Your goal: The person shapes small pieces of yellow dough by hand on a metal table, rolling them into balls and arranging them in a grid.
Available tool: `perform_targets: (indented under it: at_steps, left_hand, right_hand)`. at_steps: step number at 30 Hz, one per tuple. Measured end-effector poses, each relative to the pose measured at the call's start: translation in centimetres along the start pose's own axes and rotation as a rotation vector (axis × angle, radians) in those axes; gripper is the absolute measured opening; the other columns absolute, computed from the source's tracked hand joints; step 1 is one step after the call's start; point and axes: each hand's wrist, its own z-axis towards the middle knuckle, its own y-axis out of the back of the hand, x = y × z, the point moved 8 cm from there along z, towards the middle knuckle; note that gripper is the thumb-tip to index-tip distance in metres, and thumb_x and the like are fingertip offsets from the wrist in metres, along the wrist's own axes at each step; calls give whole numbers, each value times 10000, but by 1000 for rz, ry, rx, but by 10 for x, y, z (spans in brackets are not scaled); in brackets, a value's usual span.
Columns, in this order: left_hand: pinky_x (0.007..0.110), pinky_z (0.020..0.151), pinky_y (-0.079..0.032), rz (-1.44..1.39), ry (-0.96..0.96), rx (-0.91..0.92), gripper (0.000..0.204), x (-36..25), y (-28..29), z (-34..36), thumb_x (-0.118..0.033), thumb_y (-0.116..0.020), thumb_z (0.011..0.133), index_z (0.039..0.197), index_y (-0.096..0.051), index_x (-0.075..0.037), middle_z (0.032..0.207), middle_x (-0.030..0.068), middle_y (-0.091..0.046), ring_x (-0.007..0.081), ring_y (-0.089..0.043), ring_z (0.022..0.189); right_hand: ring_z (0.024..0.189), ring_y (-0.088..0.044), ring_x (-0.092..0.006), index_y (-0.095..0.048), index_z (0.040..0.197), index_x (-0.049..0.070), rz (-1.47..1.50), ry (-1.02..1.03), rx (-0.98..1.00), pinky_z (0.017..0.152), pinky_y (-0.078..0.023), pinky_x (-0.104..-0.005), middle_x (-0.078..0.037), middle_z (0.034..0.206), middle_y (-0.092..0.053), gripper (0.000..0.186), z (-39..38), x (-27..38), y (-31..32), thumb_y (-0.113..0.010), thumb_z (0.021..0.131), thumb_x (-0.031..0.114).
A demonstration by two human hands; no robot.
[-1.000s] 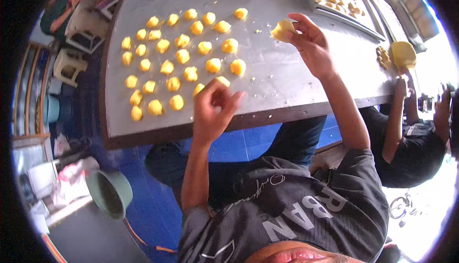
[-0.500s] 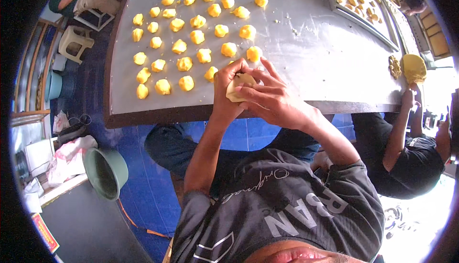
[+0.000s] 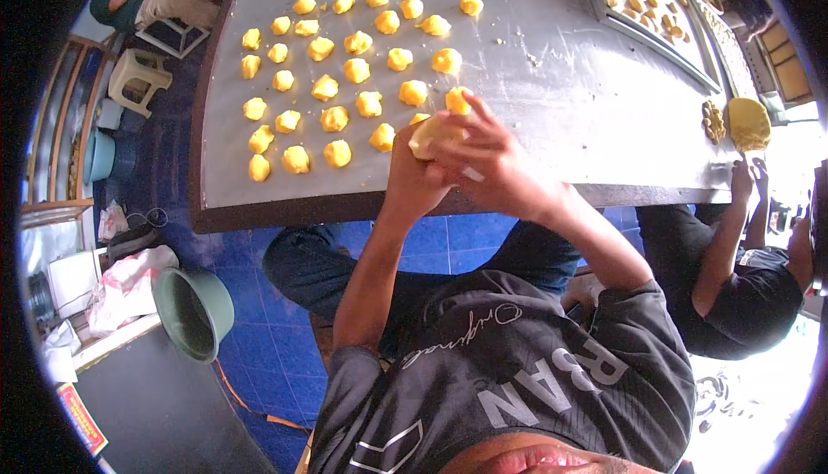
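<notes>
Yellow dough lump [image 3: 429, 135] sits pinched between our two hands over the near edge of the grey metal table [image 3: 569, 103], just past the front row of dough balls. Left hand [image 3: 410, 176] cups it from below and from the left, fingers closed up around it. Right hand [image 3: 487, 159] lies over the top and right side, fingers curled down onto it, so both hands are together and clamped on the one lump. Long axis of the lump runs roughly from lower left to upper right, the upper end pointing away from us toward the table's middle; most of it is hidden by fingers, so we can't give its exact shape.

One small yellow piece [image 3: 457, 100] shows just above our right fingers; we can't tell whether it rests on the table or is part of the held dough.

Rows of yellow dough balls [image 3: 324, 87] cover the left part of the table, each apart from its neighbours. Metal tray [image 3: 634, 30] with more pieces lies at far right. Another person [image 3: 742, 284] sits at the right. Green basin [image 3: 194, 312] stands on the blue tile floor at lower left.
</notes>
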Motion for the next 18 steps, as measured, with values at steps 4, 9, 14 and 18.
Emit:
perform_targets:
  at_steps: [4,9,14,18]
  left_hand:
    - [283,588,-469,-109,60,106,162,11,-6,-4,-69,-661,703,830,-578,-12,747,57,-620,127,-596,684]
    - [263,644,-485,-312,120,-78,175,-4,9,-6,-89,-676,721,845,-584,-5,785,36,-628,112,-594,709]
    - [244,601,-485,-154,373,-226,226,7,30,-6,-85,-741,721,839,-567,-1,731,19,-610,81,-589,672]
    - [230,548,-451,-296,290,-293,157,-2,17,5,-70,-710,759,763,-563,-18,677,-3,-595,48,-554,613]
  right_hand:
    - [1241,-376,-317,-566,1144,113,-9,-67,48,1073,-118,-572,-61,1157,-572,500,-10,6,4,-648,744,401]
    - [1302,-281,-333,-556,1161,100,-55,65,179,1072,-135,-560,-110,1170,-568,524,-11,14,-5,-604,787,464]
    - [1223,-397,-349,-510,1211,85,156,-479,-221,1010,-357,-399,-152,1284,-469,515,27,-145,52,-607,816,400]
    - [1085,-529,-321,-498,1205,41,-385,-393,-282,910,-436,-402,-177,1186,-532,484,27,-267,49,-581,847,357]
